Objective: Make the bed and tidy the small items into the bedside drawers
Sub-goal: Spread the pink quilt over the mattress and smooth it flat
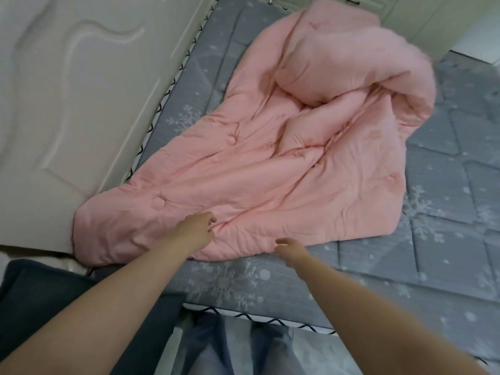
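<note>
A pink quilt [297, 147] lies crumpled across a grey mattress [446, 201] printed with white snowflakes. Its far end is rolled up in a thick bundle. My left hand [196, 230] is on the quilt's near edge, fingers curled into the fabric in a pinch. My right hand [292, 251] hovers just off the same near edge, fingers loosely spread, holding nothing.
A cream padded headboard [54, 104] runs along the left side of the bed. A dark blue-grey cloth [40, 288] lies at the lower left. The mattress's near edge [257, 316] has a zigzag trim, with my legs below it. Pale cabinet doors [405, 14] stand at the far side.
</note>
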The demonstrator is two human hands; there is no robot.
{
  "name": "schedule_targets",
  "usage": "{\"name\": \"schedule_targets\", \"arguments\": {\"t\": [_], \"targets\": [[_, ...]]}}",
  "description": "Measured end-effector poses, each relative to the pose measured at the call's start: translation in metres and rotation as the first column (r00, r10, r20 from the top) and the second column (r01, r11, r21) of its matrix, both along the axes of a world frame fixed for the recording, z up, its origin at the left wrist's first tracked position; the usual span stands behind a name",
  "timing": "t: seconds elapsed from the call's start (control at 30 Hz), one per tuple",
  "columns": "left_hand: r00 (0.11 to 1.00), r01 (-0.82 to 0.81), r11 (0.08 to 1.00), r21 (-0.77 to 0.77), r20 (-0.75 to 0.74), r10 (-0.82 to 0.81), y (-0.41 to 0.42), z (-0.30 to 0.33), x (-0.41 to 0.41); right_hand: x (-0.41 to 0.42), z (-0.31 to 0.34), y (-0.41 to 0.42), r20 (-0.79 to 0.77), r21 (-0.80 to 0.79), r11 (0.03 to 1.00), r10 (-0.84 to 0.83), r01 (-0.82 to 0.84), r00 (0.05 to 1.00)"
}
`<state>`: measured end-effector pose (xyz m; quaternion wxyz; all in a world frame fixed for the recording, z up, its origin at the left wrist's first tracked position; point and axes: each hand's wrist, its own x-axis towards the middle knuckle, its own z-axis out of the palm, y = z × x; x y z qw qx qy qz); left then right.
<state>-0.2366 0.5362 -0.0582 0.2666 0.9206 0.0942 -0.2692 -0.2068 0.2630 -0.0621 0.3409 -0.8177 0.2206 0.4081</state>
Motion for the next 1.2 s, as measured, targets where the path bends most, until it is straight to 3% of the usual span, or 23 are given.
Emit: {"name": "schedule_targets", "arguments": {"t": [0.37, 0.53, 0.73, 0.87, 1.0, 1.07, 1.2], "targets": [[0.991, 0.107, 0.994, -0.029, -0.074, -0.109, -0.149, -0.015, 0.012, 0.003, 0.011, -0.150, -0.088, 0.144, 0.932, -0.322, 0.332, 0.942], [0.994, 0.054, 0.998, -0.028, -0.097, -0.057, -0.204, -0.021, 0.019, 0.008, 0.011, -0.208, -0.128, 0.218, 0.888, -0.386, 0.405, 0.914], [0.995, -0.020, 0.991, -0.134, -0.097, 0.007, -0.270, -0.040, 0.035, 0.028, -0.012, -0.260, -0.127, 0.248, 0.841, -0.464, 0.481, 0.876], [0.992, 0.067, 0.985, -0.157, -0.093, -0.083, -0.294, -0.066, 0.052, 0.033, -0.041, -0.271, -0.146, 0.273, 0.760, -0.574, 0.590, 0.806], [0.985, 0.161, 0.980, 0.118, 0.046, -0.168, -0.305, -0.095, 0.070, 0.047, -0.072, -0.270, -0.198, 0.305, 0.664, -0.657, 0.682, 0.728], [0.980, 0.172, 0.969, 0.178, 0.071, -0.187, -0.309, -0.112, 0.082, 0.061, -0.087, -0.267, -0.235, 0.345, 0.579, -0.709, 0.739, 0.665], [0.991, 0.129, 0.982, 0.141, -0.057, -0.122, -0.311, -0.151, 0.097, 0.094, -0.124, -0.255, -0.343, 0.443, 0.386, -0.761, 0.809, 0.550]]}}
